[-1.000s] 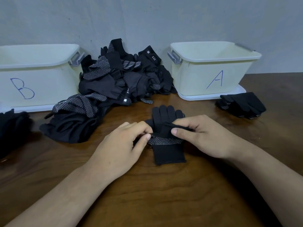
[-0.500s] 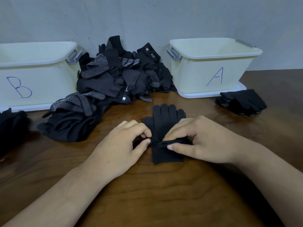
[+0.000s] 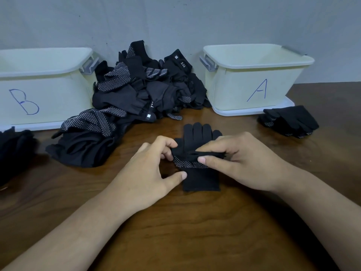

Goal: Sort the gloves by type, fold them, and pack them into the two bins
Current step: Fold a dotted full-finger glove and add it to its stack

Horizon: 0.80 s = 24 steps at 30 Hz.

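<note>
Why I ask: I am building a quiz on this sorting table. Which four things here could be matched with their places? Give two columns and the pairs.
Things
1. cream plastic bin marked B
2. big loose heap of black fabric gloves
3. small stack of black dotted gloves
4. single black dotted knit glove
Places
a. pinched by the left hand and right hand
b. far left of the wooden table
c. right of the cream plastic bin marked A
d. between the two bins
Pairs: 1-b, 2-d, 3-c, 4-a

Grey wall [image 3: 175, 20] behind dark wooden table [image 3: 195, 231].
</note>
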Each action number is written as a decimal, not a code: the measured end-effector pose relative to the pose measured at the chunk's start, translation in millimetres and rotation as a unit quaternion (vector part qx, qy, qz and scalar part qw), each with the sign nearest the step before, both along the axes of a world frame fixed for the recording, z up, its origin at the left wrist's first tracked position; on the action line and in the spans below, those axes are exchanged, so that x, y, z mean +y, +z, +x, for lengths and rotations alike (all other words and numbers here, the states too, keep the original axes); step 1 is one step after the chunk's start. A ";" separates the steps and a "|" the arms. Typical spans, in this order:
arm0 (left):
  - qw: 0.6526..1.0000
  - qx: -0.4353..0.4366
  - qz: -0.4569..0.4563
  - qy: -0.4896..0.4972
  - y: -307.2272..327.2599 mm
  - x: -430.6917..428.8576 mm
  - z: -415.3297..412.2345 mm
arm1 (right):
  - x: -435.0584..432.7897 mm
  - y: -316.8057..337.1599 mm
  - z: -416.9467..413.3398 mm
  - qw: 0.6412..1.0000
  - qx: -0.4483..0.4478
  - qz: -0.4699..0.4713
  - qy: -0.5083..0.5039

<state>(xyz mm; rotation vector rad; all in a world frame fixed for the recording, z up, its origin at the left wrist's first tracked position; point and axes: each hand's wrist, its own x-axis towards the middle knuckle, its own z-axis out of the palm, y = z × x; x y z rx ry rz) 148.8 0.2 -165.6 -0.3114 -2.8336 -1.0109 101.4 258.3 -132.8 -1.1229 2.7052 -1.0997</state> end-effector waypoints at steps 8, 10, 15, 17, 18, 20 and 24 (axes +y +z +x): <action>0.998 0.013 -0.045 -0.041 5.3 -2.8 0.6 | 3.2 -0.8 -3.5 0.997 -0.020 0.062 0.049; 0.998 0.016 -0.054 -0.034 2.9 -3.6 -0.5 | 3.7 1.4 -2.1 0.997 -0.034 0.046 0.057; 0.997 0.079 -0.016 -0.020 8.0 -0.1 0.3 | 1.9 -1.2 -4.5 0.997 -0.060 0.024 0.033; 0.997 0.056 -0.031 -0.052 8.3 2.3 1.7 | 0.5 -4.2 -6.8 0.998 -0.045 0.038 0.036; 0.995 0.040 -0.053 -0.069 6.6 3.4 2.3 | 0.3 -5.1 -7.9 0.997 -0.039 0.046 0.038; 0.992 0.025 -0.091 -0.080 2.4 4.2 2.2 | 0.9 -7.0 -9.1 0.997 -0.023 0.060 0.044; 0.994 0.049 -0.067 -0.076 4.0 4.0 3.0 | 2.1 -6.1 -9.6 0.998 0.000 0.051 0.048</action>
